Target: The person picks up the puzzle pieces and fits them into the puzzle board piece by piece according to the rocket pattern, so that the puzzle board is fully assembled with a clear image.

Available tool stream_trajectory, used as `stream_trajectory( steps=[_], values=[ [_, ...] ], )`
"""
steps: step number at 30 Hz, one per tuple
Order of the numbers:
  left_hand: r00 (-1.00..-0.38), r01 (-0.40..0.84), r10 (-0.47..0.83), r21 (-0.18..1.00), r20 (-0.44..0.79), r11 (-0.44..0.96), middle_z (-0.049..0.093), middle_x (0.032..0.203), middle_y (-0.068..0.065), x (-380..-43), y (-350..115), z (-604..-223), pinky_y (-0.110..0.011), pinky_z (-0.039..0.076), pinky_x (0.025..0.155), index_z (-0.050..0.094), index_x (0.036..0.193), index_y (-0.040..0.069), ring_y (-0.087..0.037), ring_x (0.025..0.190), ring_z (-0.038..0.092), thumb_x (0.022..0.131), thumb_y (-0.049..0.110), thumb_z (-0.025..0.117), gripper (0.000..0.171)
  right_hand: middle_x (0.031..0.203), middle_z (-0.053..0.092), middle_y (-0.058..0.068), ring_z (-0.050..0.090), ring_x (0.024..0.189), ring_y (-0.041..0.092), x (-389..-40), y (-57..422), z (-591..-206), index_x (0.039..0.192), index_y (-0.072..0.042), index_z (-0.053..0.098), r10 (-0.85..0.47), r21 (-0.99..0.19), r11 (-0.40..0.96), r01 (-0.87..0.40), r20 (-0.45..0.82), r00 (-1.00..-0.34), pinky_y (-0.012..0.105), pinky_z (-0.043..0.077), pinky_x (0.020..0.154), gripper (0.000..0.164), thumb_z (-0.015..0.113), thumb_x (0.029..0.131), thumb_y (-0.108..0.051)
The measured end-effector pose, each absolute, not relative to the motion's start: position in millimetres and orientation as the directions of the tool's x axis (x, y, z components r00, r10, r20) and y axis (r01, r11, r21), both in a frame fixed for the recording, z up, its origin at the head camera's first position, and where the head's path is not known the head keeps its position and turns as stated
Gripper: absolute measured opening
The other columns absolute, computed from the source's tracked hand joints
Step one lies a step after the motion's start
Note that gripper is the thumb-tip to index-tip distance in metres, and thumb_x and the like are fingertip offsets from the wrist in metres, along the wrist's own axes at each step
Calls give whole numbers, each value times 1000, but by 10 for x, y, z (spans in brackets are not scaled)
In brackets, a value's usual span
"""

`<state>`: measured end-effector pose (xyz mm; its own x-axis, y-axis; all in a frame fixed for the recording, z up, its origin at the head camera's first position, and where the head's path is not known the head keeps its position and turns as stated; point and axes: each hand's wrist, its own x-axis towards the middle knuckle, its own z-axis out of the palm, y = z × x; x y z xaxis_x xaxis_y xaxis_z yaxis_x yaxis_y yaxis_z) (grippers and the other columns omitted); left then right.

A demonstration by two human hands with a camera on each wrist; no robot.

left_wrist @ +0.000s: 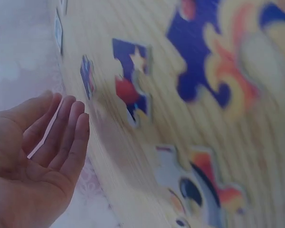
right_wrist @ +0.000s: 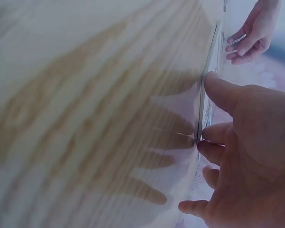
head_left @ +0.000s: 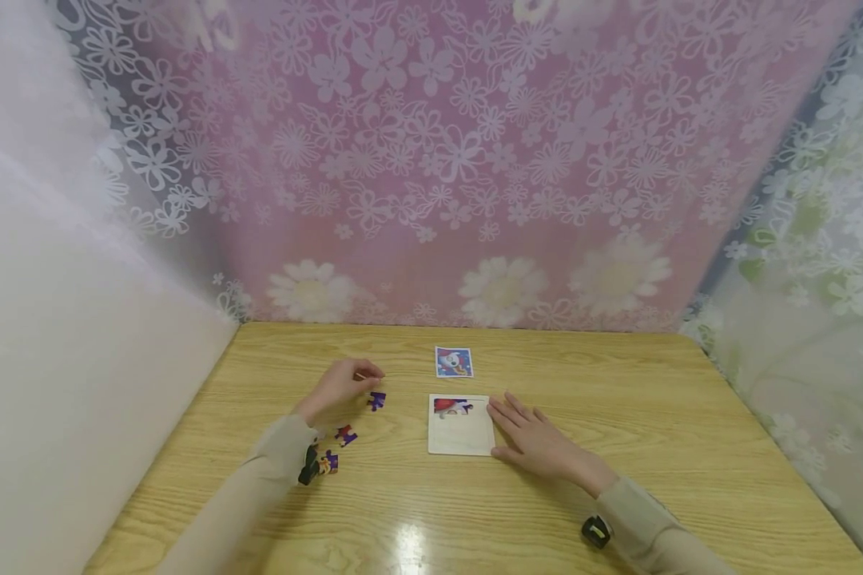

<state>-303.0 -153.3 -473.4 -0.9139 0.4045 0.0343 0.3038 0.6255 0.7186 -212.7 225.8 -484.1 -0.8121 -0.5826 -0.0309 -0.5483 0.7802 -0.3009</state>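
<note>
Puzzle board (head_left: 463, 439), lying flat; fitted section (head_left: 446, 406), long axis left-right

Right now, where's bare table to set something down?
Free: the light wood-grain table right of the bare right hand, and the strip between the purple-patterned jigsaw pieces and the white square puzzle tray. Crowded: around the bare left hand and its beige sleeve, where the pieces lie; also the tray's right edge, which the right hand touches.
</note>
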Motion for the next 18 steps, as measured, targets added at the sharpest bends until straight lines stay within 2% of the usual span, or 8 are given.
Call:
stream_trajectory(
  steps=[8, 18],
  values=[
    [-921, 233, 386, 721, -52, 653, 73, 112, -11, -2907, -1548, -4691, -42, 57, 90, 73, 116, 3, -26, 100, 69, 92, 3, 74, 24, 163, 27, 21, 17, 152, 45, -2137, 2269, -4850, 157, 2, 31, -591, -294, 777, -556, -35, -806, 76, 24, 109, 71, 57, 104, -38],
    [-921, 277, 387, 627, -43, 728, 71, 102, -9, -2920, -1528, -4695, -42, 57, 86, 74, 107, 4, -25, 93, 67, 84, 5, 82, 24, 163, 27, 21, 17, 151, 45, -2141, 2268, -4848, 157, 2, 31, -594, -290, 777, -559, -43, -804, 76, 25, 109, 71, 56, 105, -38]
  ],
)
